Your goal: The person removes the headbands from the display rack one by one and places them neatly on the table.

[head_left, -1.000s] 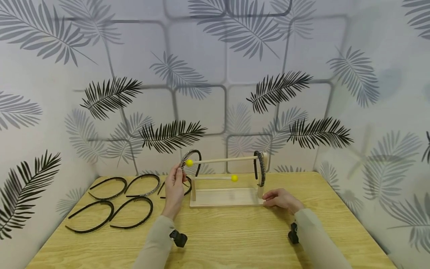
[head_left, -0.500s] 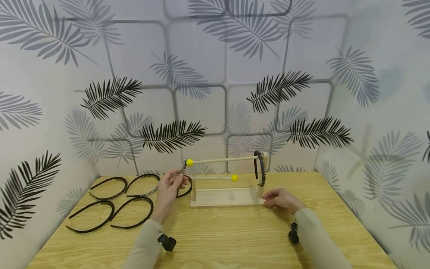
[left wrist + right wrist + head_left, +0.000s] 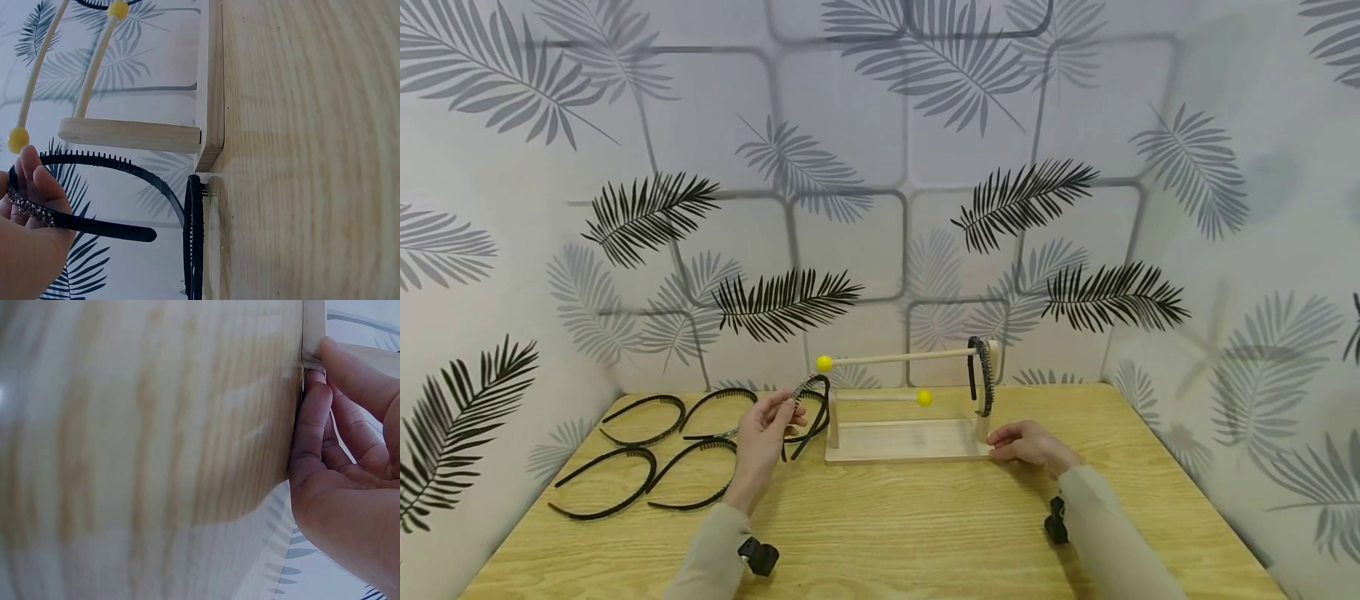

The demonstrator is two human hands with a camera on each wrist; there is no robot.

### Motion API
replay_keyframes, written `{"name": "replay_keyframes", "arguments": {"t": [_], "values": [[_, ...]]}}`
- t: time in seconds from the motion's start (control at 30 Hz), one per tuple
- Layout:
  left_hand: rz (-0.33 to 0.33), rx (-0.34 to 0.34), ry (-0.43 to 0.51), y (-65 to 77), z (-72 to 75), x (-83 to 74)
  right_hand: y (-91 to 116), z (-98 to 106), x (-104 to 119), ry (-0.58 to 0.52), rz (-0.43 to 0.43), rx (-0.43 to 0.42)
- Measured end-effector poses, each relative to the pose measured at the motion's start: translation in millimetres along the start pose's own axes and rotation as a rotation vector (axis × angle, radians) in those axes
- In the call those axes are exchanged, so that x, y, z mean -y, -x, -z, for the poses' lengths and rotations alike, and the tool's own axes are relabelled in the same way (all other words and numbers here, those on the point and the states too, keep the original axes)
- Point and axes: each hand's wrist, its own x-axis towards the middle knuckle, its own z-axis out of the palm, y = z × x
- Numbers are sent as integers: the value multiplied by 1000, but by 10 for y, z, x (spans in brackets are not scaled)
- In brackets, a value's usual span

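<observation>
My left hand pinches a black headband with a sparkly, stone-covered band and comb teeth inside. This headband is tilted, just below and left of the upper peg's yellow ball. Behind it, another black headband lies on the table by the stand's left end. With thumb and fingers, my right hand grips the right end of the wooden stand; the right wrist view shows the fingers at its edge. One dark headband hangs at the right end of the upper peg.
Several black headbands, such as a lower-left headband, lie on the left part of the wooden table. A shorter lower peg ends in a second yellow ball. A leaf-patterned wall stands close behind.
My left hand has drawn the headband left and down, off the upper peg's ball end, turning it on the way. My right hand has stayed at the stand.
</observation>
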Motion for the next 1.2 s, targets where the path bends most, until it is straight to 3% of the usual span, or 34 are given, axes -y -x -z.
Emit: {"name": "replay_keyframes", "arguments": {"t": [0.2, 0.43, 0.73, 1.0, 1.2], "values": [[-1, 91, -21, 113, -4, -17, 0, -3, 4, -8, 3, -5], [16, 219, 36, 169, -9, 1, -9, -17, -20, -25, 1, -4], [142, 286, 139, 188, 71, 29, -9, -11, -12, -51, -1, -5], [230, 383, -59, 216, 143, 78, -20, -1, -5, -33, -3, -12], [270, 463, -147, 255, 184, 133, -21, -2, -5, -21, -2, -10]]}}
